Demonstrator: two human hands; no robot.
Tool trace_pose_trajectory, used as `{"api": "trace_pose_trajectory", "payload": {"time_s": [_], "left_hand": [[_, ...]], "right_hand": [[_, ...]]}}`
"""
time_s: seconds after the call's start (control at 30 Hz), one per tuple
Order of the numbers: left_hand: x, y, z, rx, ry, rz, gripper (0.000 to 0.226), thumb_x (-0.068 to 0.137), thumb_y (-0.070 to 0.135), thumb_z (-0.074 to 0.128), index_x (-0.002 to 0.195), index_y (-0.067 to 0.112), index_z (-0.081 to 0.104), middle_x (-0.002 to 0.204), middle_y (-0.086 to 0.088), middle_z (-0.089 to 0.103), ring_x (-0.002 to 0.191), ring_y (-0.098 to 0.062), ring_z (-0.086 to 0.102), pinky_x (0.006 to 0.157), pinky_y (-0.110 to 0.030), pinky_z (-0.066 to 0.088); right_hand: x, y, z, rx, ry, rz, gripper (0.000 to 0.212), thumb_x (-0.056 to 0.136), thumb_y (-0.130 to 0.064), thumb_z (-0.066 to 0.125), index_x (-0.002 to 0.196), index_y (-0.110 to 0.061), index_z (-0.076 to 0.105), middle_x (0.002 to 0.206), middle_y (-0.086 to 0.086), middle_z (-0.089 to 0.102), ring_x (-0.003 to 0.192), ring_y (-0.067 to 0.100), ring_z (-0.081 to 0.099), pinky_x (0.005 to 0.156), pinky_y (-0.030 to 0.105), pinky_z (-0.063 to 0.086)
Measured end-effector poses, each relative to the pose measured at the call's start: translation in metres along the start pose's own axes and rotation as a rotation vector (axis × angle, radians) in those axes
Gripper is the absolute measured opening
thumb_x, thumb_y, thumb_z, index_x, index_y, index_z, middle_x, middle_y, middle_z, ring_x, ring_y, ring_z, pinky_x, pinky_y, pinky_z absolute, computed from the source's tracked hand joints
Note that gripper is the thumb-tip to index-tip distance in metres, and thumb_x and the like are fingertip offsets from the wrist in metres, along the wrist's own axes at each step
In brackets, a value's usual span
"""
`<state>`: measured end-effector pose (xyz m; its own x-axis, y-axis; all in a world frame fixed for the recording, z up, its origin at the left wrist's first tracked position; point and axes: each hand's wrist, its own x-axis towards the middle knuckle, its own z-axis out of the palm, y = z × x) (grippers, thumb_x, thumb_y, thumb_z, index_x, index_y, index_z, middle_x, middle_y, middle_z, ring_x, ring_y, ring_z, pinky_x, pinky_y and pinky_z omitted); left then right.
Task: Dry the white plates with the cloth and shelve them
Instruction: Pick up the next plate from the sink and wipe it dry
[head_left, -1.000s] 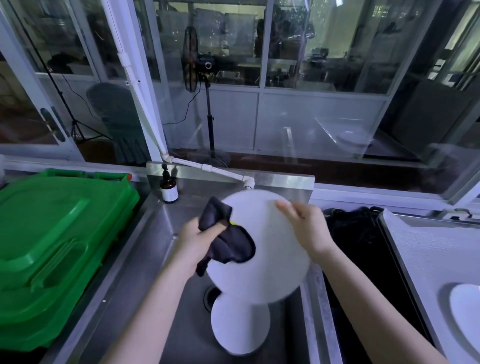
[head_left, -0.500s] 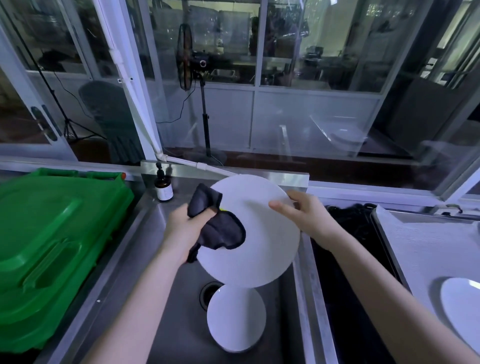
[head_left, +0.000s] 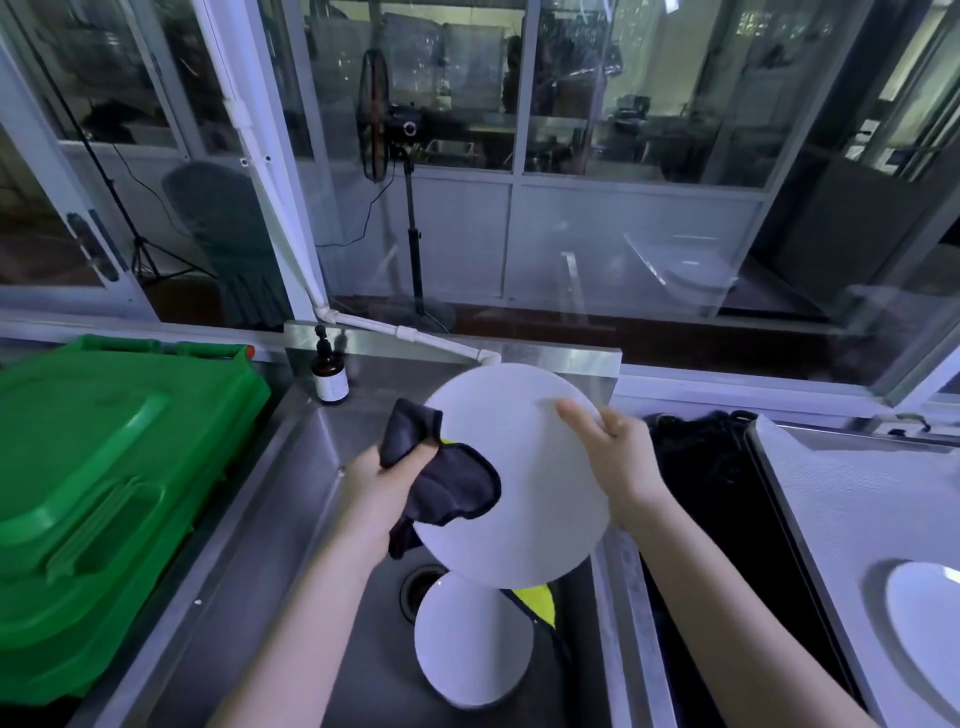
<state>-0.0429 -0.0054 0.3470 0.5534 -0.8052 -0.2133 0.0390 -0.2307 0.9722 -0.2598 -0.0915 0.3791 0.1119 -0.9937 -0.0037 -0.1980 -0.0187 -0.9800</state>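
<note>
- Large round white plate (head_left: 519, 478) held tilted above the stainless steel sink basin (head_left: 291, 519), clear of the basin floor.
- Right hand (head_left: 618, 462) clamped on the plate's right rim, thumb across the face.
- Left hand (head_left: 387, 480) closed around a bunched dark cloth (head_left: 452, 486), pressed against the plate's left face.
- Second, smaller round white plate (head_left: 472, 642) lying flat in the basin beside the drain (head_left: 421, 590), directly under the held plate; yellow-edged cloth (head_left: 537, 600) partly tucked beside it.
- Third white plate (head_left: 930, 618) resting on the pale desk (head_left: 857, 499) at far right.
- Step judged as drying, not yet shelving; no shelf in view.
- Risk: single-rim grip on a possibly wet plate; slip under wiping pressure likely to drop it onto the plate below, chipping both.
- Risk: rear face possibly left damp if unwiped.
</note>
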Motion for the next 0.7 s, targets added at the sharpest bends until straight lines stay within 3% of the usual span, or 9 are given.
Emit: {"api": "trace_pose_trajectory", "payload": {"time_s": [0.07, 0.17, 0.27, 0.33, 0.4, 0.5, 0.57, 0.63, 0.7], "left_hand": [[0.008, 0.003, -0.007, 0.091, -0.077, 0.042, 0.033, 0.061, 0.048, 0.077, 0.081, 0.022, 0.072, 0.074, 0.002, 0.075, 0.08, -0.02, 0.072, 0.071, -0.041, 0.057], [0.019, 0.019, -0.012, 0.37, -0.308, 0.196, 0.033, 0.062, 0.04, 0.083, 0.081, 0.016, 0.07, 0.073, 0.006, 0.072, 0.072, -0.01, 0.067, 0.068, -0.029, 0.05], [0.02, 0.026, -0.005, 0.641, -0.404, 0.268, 0.038, 0.063, 0.037, 0.086, 0.075, 0.009, 0.063, 0.067, 0.005, 0.062, 0.063, -0.009, 0.055, 0.063, -0.028, 0.041], [0.016, 0.023, -0.003, 0.535, -0.376, 0.232, 0.031, 0.07, 0.032, 0.084, 0.076, 0.009, 0.064, 0.066, 0.004, 0.064, 0.062, -0.009, 0.058, 0.06, -0.027, 0.042], [0.009, 0.013, -0.001, 0.205, -0.229, 0.125, 0.021, 0.077, 0.029, 0.081, 0.079, 0.014, 0.066, 0.062, 0.006, 0.067, 0.062, -0.012, 0.063, 0.052, -0.022, 0.044], [-0.007, -0.003, 0.019, -0.246, 0.046, -0.086, 0.02, 0.083, 0.032, 0.075, 0.087, 0.014, 0.067, 0.077, -0.008, 0.072, 0.074, -0.028, 0.068, 0.055, -0.03, 0.046], [-0.013, -0.008, 0.032, -0.362, 0.149, -0.143, 0.019, 0.083, 0.032, 0.075, 0.085, 0.016, 0.065, 0.081, -0.008, 0.069, 0.071, -0.025, 0.068, 0.051, -0.029, 0.046], [-0.011, -0.01, 0.032, -0.364, 0.163, -0.162, 0.02, 0.082, 0.034, 0.075, 0.084, 0.017, 0.064, 0.087, -0.011, 0.071, 0.079, -0.028, 0.07, 0.059, -0.032, 0.049], [-0.004, -0.009, 0.021, -0.296, 0.152, -0.15, 0.023, 0.08, 0.036, 0.076, 0.086, 0.016, 0.066, 0.094, -0.017, 0.072, 0.088, -0.034, 0.071, 0.065, -0.038, 0.048]], "right_hand": [[-0.003, 0.006, 0.0, -0.052, -0.005, -0.003, 0.045, 0.092, -0.039, 0.068, 0.072, 0.0, 0.057, 0.065, 0.002, 0.047, 0.064, 0.016, 0.044, 0.059, 0.029, 0.032], [-0.002, -0.003, -0.002, -0.246, -0.197, -0.128, 0.049, 0.092, -0.042, 0.067, 0.09, 0.007, 0.065, 0.069, 0.013, 0.054, 0.067, 0.015, 0.047, 0.061, 0.031, 0.035], [-0.002, -0.017, 0.006, -0.5, -0.372, -0.308, 0.057, 0.089, -0.043, 0.07, 0.072, 0.008, 0.05, 0.064, 0.008, 0.038, 0.062, 0.014, 0.033, 0.057, 0.033, 0.027], [0.002, -0.023, 0.002, -0.503, -0.363, -0.319, 0.059, 0.089, -0.042, 0.071, 0.071, 0.008, 0.047, 0.065, 0.004, 0.037, 0.062, 0.014, 0.032, 0.057, 0.033, 0.025], [0.006, -0.025, -0.006, -0.349, -0.249, -0.222, 0.055, 0.09, -0.042, 0.07, 0.079, 0.01, 0.057, 0.066, 0.004, 0.046, 0.062, 0.014, 0.04, 0.059, 0.032, 0.03], [0.0, -0.019, 0.007, 0.048, 0.099, -0.066, 0.051, 0.092, -0.041, 0.069, 0.079, 0.007, 0.059, 0.065, 0.003, 0.052, 0.063, 0.015, 0.047, 0.06, 0.031, 0.037], [-0.011, -0.009, 0.029, 0.283, 0.309, 0.063, 0.051, 0.09, -0.043, 0.068, 0.077, 0.005, 0.057, 0.062, -0.002, 0.054, 0.06, 0.013, 0.049, 0.058, 0.029, 0.04], [-0.016, -0.001, 0.036, 0.304, 0.303, 0.137, 0.041, 0.09, -0.046, 0.066, 0.075, -0.007, 0.064, 0.059, -0.01, 0.062, 0.056, 0.007, 0.056, 0.054, 0.025, 0.046], [-0.014, -0.001, 0.026, 0.161, 0.153, 0.079, 0.028, 0.091, -0.044, 0.067, 0.078, -0.019, 0.068, 0.065, -0.014, 0.069, 0.06, 0.005, 0.062, 0.054, 0.02, 0.048]]}}
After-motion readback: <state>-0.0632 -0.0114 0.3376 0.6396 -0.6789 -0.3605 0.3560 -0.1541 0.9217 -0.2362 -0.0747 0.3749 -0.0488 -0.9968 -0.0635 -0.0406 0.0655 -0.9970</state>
